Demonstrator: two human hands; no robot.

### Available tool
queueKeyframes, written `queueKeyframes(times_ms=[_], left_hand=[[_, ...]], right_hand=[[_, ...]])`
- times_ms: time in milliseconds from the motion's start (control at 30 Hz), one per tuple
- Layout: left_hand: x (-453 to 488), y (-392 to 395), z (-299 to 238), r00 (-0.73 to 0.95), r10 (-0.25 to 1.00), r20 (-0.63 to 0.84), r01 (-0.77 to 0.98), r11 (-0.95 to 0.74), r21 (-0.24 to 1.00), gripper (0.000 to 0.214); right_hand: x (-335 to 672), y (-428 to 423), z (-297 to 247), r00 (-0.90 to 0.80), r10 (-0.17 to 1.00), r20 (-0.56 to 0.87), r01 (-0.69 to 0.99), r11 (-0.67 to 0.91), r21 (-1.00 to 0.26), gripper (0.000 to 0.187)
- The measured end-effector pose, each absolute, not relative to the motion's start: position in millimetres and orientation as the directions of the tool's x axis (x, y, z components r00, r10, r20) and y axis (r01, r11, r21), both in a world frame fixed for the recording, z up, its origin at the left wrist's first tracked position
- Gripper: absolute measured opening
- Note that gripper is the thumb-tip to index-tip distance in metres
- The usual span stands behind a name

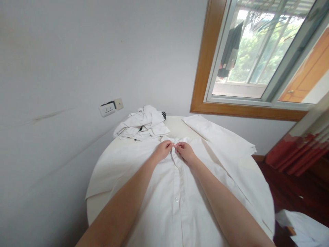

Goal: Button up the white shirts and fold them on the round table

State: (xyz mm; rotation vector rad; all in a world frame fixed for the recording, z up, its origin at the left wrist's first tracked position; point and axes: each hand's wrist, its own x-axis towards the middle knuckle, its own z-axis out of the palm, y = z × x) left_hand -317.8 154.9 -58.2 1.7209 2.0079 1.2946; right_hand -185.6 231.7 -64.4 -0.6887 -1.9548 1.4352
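Right now the white shirt lies spread across the round table, front side up. Left hand and right hand come close together at the top of its opening, fingertips of both pinching the cloth. Beyond sits a crumpled heap of clothes; the window is off right.

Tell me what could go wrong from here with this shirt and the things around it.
The left hand and right hand pinch the white shirt near its top with only their fingertips, so the fabric might slip free.

The white fabric by the window reaches the edge of the round table; a tug could drag it over.

The crumpled cloth pile lies close to the shirt's top and may get bunched into it.
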Motion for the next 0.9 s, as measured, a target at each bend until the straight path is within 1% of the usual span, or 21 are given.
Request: queueKeyframes(times_ms=[100, 200, 333, 467, 600, 733, 800, 900], left_hand=[[-317.6, 153.9, -58.3, -0.308, 0.879, 0.365, 0.701, -0.05, 0.712, 0.027], [-317.1, 153.4, -58.9, -0.313, 0.878, 0.361, 0.7, -0.043, 0.713, 0.031], [-316.2, 154.1, -59.3, -0.309, 0.872, 0.379, 0.717, -0.048, 0.695, 0.031], [-316.1, 155.8, -59.3, -0.281, 0.868, 0.409, 0.757, -0.062, 0.651, 0.03], [-317.7, 158.4, -59.4, -0.28, 0.882, 0.38, 0.764, -0.034, 0.644, 0.028], [-321.1, 157.9, -57.5, -0.277, 0.91, 0.31, 0.709, -0.024, 0.704, 0.029], [-323.3, 155.9, -56.3, -0.255, 0.93, 0.265, 0.653, -0.036, 0.756, 0.029], [-325.6, 152.8, -55.2, -0.207, 0.951, 0.229, 0.572, -0.072, 0.817, 0.029]], right_hand=[[-183.7, 230.5, -61.3, -0.667, 0.731, 0.146, 0.025, 0.217, -0.976, 0.027], [-181.7, 228.9, -58.9, -0.676, 0.727, 0.124, -0.004, 0.165, -0.986, 0.028], [-181.4, 227.6, -57.7, -0.684, 0.723, 0.101, -0.009, 0.13, -0.991, 0.029], [-182.0, 227.2, -56.7, -0.685, 0.72, 0.108, 0.013, 0.161, -0.987, 0.027], [-181.0, 226.4, -55.6, -0.685, 0.71, 0.164, 0.012, 0.236, -0.972, 0.023], [-180.2, 227.8, -57.5, -0.69, 0.698, 0.191, -0.014, 0.251, -0.968, 0.024], [-180.1, 229.5, -59.9, -0.703, 0.688, 0.183, -0.051, 0.208, -0.977, 0.026], [-179.7, 231.9, -63.2, -0.722, 0.673, 0.163, -0.131, 0.098, -0.986, 0.03]])
